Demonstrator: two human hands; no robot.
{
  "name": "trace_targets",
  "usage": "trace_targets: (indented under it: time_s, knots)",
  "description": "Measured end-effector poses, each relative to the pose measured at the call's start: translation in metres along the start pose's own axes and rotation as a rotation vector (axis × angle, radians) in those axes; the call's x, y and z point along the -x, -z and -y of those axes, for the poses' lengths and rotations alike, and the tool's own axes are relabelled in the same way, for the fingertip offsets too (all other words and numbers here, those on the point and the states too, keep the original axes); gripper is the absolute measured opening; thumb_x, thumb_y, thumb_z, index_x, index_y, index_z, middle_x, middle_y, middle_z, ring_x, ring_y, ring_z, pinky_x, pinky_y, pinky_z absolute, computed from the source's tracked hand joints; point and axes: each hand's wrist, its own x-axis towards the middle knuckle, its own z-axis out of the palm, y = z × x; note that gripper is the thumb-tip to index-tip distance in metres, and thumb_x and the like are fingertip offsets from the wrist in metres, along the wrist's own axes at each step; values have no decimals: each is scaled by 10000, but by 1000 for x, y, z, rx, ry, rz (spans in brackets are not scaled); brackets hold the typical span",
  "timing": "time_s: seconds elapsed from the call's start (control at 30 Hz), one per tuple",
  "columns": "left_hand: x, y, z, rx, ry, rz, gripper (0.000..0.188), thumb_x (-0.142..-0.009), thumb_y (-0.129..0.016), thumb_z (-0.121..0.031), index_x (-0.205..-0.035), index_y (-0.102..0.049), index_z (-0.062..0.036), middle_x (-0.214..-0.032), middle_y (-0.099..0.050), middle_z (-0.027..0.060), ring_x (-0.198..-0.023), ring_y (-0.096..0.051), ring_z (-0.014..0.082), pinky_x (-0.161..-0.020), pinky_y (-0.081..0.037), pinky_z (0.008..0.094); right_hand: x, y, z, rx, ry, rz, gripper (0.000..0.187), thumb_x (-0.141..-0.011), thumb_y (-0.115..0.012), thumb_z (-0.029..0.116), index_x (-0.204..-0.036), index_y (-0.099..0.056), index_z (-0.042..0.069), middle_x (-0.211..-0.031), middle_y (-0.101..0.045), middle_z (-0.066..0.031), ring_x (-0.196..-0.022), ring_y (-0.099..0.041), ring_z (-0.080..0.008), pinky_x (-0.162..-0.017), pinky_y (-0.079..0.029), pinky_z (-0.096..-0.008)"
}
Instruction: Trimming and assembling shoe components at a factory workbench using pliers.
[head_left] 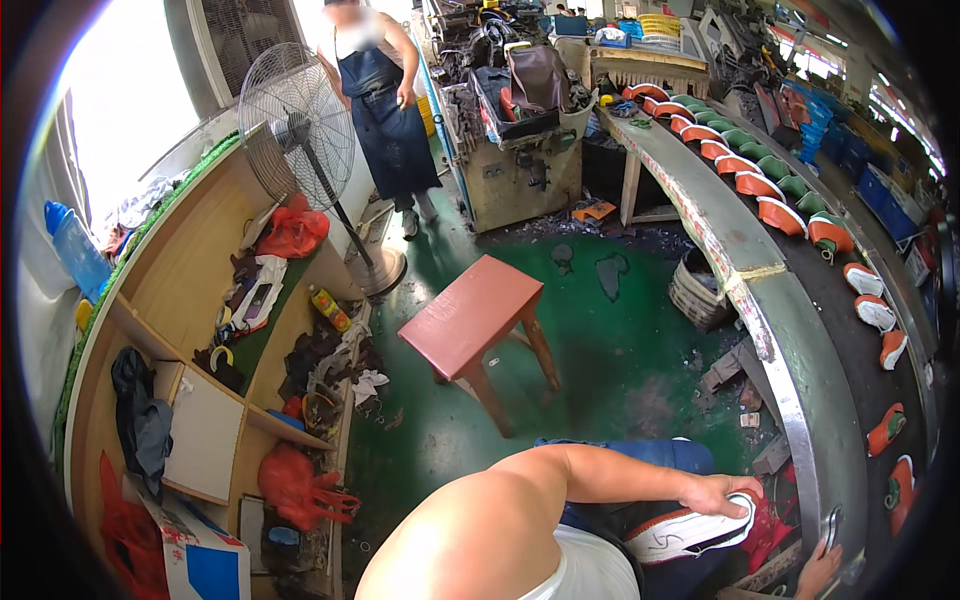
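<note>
My left arm reaches across to the right, and my left hand (722, 495) is closed round one end of a shoe (680, 537). Its white sole faces up, with a red-orange edge showing at the gripped end. The shoe lies over my lap, beside a bright red cloth (768, 530). At the lower right rim, my right hand (820, 572) is closed near the bench edge. From its fingers sticks up a slim, shiny metal tool (833, 527); its exact kind is too small to tell. Part of that hand runs out of the picture.
Along the right, a conveyor belt (850, 340) carries several red-orange and green shoes. A red-topped stool (475, 310) stands ahead on the green floor. Wooden shelves (205, 430) line the left, with a pedestal fan (295, 130) behind. A person in a dark apron (385, 130) stands beyond.
</note>
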Motion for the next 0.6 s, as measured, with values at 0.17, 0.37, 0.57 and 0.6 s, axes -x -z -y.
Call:
trace_targets:
  time_s: [0.17, 0.37, 0.57, 0.6]
  knots:
    - [6, 6, 1, -42, -103, -46, 349, -1014, -563, -203, -1324, -451, -89, -1147, -575, 19, -1092, -498, 110, -968, -424, 284, 13, -15, -27, 52, 272, 1, 504, -1019, -499, 426, -1304, -591, 22, -1265, -637, -180, -1173, -604, -347, -1015, -448, -471]
    - [16, 11, 2, -45, -66, -107, 407, -1021, -545, -324, -1345, -432, -105, -1211, -555, 61, -1144, -492, 154, -1000, -410, 317, 129, -29, 54, -677, -28, 81, 567, -1008, -533, 413, -1393, -480, 0, -1308, -597, -242, -1218, -570, -396, -1011, -437, -476]
    - [12, 11, 0, -28, -126, -57, 410, -1033, -536, -308, -1360, -422, -89, -1235, -542, 78, -1172, -479, 166, -1033, -399, 325, 147, -116, 125, -1548, 374, -112, 688, -784, -748, 118, -1370, -425, -39, -1299, -542, -147, -1136, -555, -270, -1034, -424, -394]
    - [15, 12, 3, 8, -120, -56, 431, -1035, -536, -318, -1372, -406, -82, -1234, -540, 82, -1168, -485, 165, -1031, -405, 326, 154, -78, 145, -1587, 401, -94, 709, -744, -779, 84, -1359, -443, -26, -1297, -558, -147, -1156, -559, -269, -1033, -427, -396]
